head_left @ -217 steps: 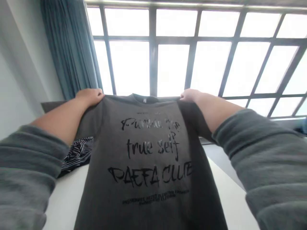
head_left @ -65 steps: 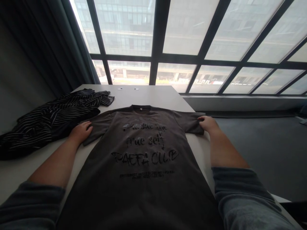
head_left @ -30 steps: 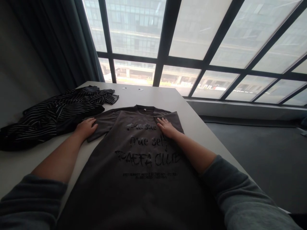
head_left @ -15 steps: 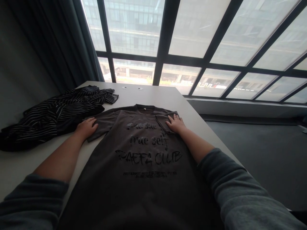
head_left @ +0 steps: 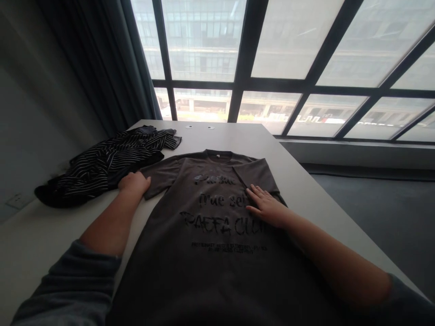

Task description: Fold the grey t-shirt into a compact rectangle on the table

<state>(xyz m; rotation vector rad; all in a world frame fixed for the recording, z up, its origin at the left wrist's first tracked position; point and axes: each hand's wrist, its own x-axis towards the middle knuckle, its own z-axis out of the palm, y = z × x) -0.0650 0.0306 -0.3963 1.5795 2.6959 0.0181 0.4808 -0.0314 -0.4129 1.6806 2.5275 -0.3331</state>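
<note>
A dark grey T-shirt [head_left: 210,267] with black lettering lies face up on the white table, its collar at the far end. At the outer end of its left-hand sleeve is my left hand [head_left: 134,183], closed with the fingers curled on the fabric edge. The right-hand sleeve [head_left: 260,174] is folded inward over the chest. My right hand [head_left: 267,204] lies flat at the lower edge of that sleeve, fingers stretched out over the print. Part of the lettering is hidden under it.
A heap of black-and-white striped clothing [head_left: 112,158] lies on the table's left side. Two small round fittings are set in the far end of the white table [head_left: 244,136]. A dark curtain [head_left: 102,59] and large framed windows [head_left: 204,45] stand behind.
My right hand has moved from the upper part of the folded sleeve down towards me along its edge. My left hand stays at the other sleeve, its fingers now more curled. The view has shifted left.
</note>
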